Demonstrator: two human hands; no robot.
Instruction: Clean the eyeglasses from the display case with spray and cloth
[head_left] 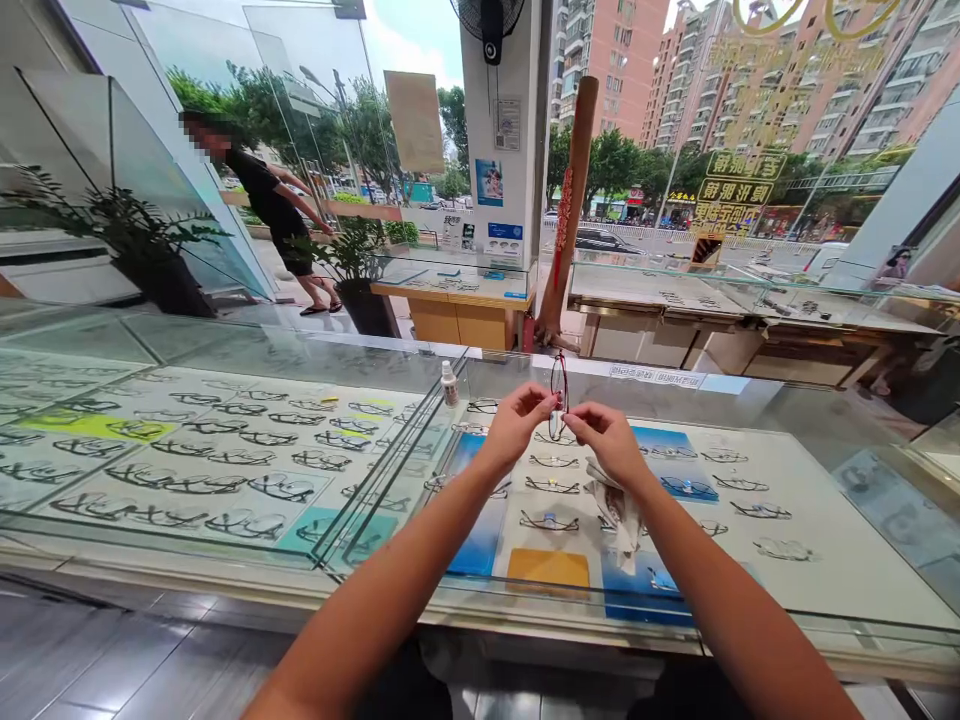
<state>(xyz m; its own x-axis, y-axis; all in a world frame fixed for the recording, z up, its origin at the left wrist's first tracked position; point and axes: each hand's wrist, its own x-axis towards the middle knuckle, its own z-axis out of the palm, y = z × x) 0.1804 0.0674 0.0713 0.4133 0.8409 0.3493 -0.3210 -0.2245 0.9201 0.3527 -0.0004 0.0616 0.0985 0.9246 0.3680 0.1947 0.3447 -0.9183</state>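
Note:
A pair of eyeglasses [559,375] with dark and red rims is held up on end above the glass counter, between both hands. My left hand [520,420] pinches it at the middle from the left. From the right, my right hand [604,435] has thumb and forefinger closed on its lower part. Below my right hand a crumpled pale cloth [621,510] hangs or lies; whether the fingers hold it I cannot tell. A small white spray bottle [449,384] stands on the counter, left of my hands.
Under the glass counter top [495,360] lie rows of spectacle frames [551,487] and an orange-yellow pad [548,572]. More frames fill the left showcase [187,430]. Beyond stand a wooden cabinet [457,320], a tall wooden post [574,200] and potted plants [360,260]. A person [270,200] walks near the doorway.

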